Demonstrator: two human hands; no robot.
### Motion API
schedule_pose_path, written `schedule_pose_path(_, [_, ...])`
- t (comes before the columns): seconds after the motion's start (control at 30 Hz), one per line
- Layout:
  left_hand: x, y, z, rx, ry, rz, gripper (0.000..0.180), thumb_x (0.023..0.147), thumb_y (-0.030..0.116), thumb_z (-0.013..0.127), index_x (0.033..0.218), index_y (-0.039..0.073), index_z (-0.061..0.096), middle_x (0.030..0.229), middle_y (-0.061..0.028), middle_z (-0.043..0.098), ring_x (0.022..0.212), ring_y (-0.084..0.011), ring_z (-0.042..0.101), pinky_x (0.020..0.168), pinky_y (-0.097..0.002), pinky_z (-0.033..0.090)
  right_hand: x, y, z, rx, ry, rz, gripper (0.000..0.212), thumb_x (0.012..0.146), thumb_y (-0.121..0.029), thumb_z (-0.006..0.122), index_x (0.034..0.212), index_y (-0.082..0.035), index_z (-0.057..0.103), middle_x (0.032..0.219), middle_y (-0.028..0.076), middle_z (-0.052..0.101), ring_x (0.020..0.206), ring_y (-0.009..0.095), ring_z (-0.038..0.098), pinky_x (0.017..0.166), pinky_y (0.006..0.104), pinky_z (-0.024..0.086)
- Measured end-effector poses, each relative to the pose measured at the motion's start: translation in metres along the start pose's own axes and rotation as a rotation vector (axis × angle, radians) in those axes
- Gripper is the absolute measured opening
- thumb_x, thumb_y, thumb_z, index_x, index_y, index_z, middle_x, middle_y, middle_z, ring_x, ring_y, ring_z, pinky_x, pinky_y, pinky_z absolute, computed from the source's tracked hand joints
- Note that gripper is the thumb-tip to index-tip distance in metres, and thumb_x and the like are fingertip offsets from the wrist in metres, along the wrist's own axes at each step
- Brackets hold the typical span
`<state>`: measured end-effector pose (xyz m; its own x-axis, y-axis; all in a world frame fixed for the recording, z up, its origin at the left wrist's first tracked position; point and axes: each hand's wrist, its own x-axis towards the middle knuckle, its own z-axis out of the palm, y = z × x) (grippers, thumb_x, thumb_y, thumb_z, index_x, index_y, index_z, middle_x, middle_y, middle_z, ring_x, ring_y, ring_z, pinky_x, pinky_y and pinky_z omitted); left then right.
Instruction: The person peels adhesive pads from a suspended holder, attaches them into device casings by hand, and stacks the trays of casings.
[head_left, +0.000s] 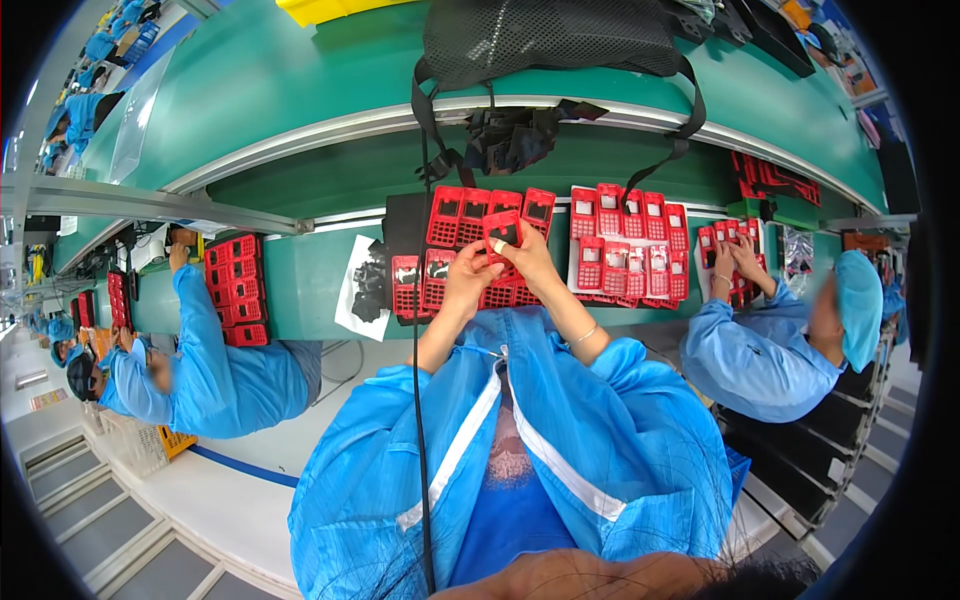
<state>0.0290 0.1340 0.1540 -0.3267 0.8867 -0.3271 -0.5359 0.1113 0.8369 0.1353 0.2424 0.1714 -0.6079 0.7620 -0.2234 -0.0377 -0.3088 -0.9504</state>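
Both my hands meet over the bench, just in front of me. A red plastic keypad housing [501, 226] with a dark window is raised above the others between them. My right hand [532, 260], with a ring on one finger, grips its right side. The fingers of my left hand [468, 283] close on its lower left edge. Under and around my hands lie rows of similar red housings [441, 219] with dark windows. To their right, a white tray [574, 262] bears more red housings [610, 212] with pale windows.
Small black pieces [371, 282] lie on a white sheet [350, 316] at the left. A black mesh bag [545, 38] with hanging straps sits on the shelf ahead. A dark cable [418, 400] runs down in front of me. Co-workers in blue sit left [215, 360] and right [765, 360].
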Motion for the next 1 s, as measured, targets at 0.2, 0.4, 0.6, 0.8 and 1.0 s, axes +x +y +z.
schedule_pose_path(0.2, [0.000,0.024,0.004,-0.204,0.052,-0.151,0.036,0.095,0.001,0.062,0.131,0.003,0.054,0.116,-0.0076,0.068,0.107,-0.0191,0.066,0.090,-0.0346,0.056,-0.002,-0.010,-0.001,0.151,-0.080,0.162,0.037,0.103,-0.020,0.053,0.136,-0.003,0.053,0.124,0.008,0.062,0.112,0.014,0.058,0.094,0.0305,0.048])
schedule_pose_path(0.4, [0.011,0.005,-0.009,-0.272,0.046,-0.124,0.027,0.100,0.009,0.058,0.127,0.005,0.059,0.118,-0.0077,0.066,0.111,-0.0199,0.064,0.097,-0.0383,0.052,0.002,0.009,0.002,0.016,-0.177,0.088,0.046,0.107,-0.029,0.044,0.146,-0.004,0.045,0.131,0.008,0.059,0.122,0.018,0.053,0.104,0.0325,0.041])
schedule_pose_path(0.6, [0.015,0.009,-0.019,-0.317,0.020,-0.210,0.025,0.102,0.007,0.053,0.126,0.003,0.060,0.121,-0.0099,0.065,0.113,-0.0230,0.063,0.098,-0.0413,0.052,0.004,0.005,-0.002,0.175,-0.287,0.189,0.045,0.107,-0.029,0.045,0.143,-0.003,0.048,0.133,0.008,0.058,0.123,0.017,0.053,0.105,0.0328,0.041])
schedule_pose_path(0.8, [0.015,0.020,-0.012,-0.336,0.058,-0.217,0.024,0.101,0.005,0.053,0.124,0.002,0.061,0.122,-0.0111,0.064,0.114,-0.0248,0.063,0.098,-0.0425,0.053,0.006,-0.002,-0.002,0.284,-0.226,0.214,0.036,0.106,-0.027,0.048,0.134,-0.005,0.056,0.125,0.006,0.063,0.118,0.016,0.056,0.102,0.0350,0.045])
schedule_pose_path(1.0, [0.022,0.010,-0.024,-0.241,0.113,-0.132,0.021,0.101,0.003,0.053,0.119,0.002,0.063,0.114,-0.0098,0.067,0.107,-0.0221,0.066,0.094,-0.0390,0.055,0.000,-0.012,0.014,-0.786,0.152,-0.618,0.012,0.076,-0.015,0.077,0.079,-0.006,0.070,0.094,0.009,0.061,0.094,0.032,0.059,0.086,0.0432,0.045])
